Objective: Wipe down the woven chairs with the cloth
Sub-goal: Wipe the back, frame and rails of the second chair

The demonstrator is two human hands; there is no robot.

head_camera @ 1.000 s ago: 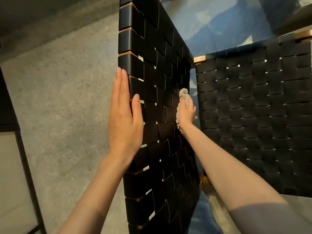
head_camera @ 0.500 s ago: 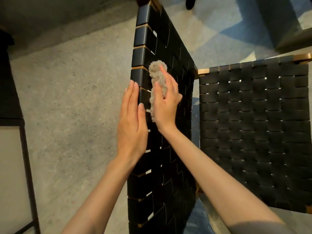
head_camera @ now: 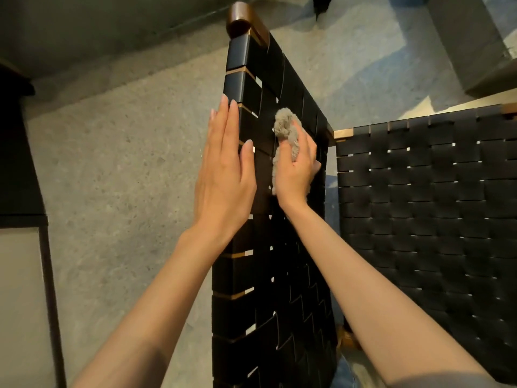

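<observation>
The concrete floor spreads out to the left of and beyond both hands. Right of the right fingers lies a broad woven panel of black straps, probably the seat. It meets the upright chair back at a wooden corner, and nothing touches it.

The chair back runs from below the wrists up past the fingertips to a rounded wooden rail. The left hand lies flat on its outer edge, fingers straight and pressed together, and seems to be steadying it. The right hand works the face of the weave just beside it, fingers curled round the cloth. This grey fluffy wad pokes out above the fingertips and is pressed to the straps in the upper half of the back.

By my reading the job is mid-way on this one panel. The strips under the cloth are being wiped, but no strap looks visibly cleaner than another, so what is finished cannot be told. The lower back, the top rail, the seat and any further chairs likely remain.
</observation>
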